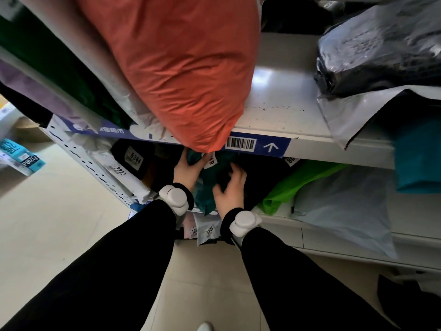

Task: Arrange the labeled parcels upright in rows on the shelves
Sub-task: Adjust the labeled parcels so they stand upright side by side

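Note:
A dark teal parcel (207,187) with a white number label stands on the lower shelf (310,225), partly hidden under the upper shelf's edge. My left hand (188,169) grips its upper left side. My right hand (230,187) presses on its right face, fingers curled around it. To its left stand a black parcel marked 6344 (133,158) and a white one marked 3272 (119,172). A big orange parcel (181,75) stands on the upper shelf (281,108) and overhangs its front edge.
A green bag (293,185) and a pale grey bag (346,206) lie on the lower shelf to the right. Black and teal bags (381,56) sit on the upper shelf's right. Small labelled parcels (207,231) hang below my wrists. A printed box (19,156) lies on the floor at left.

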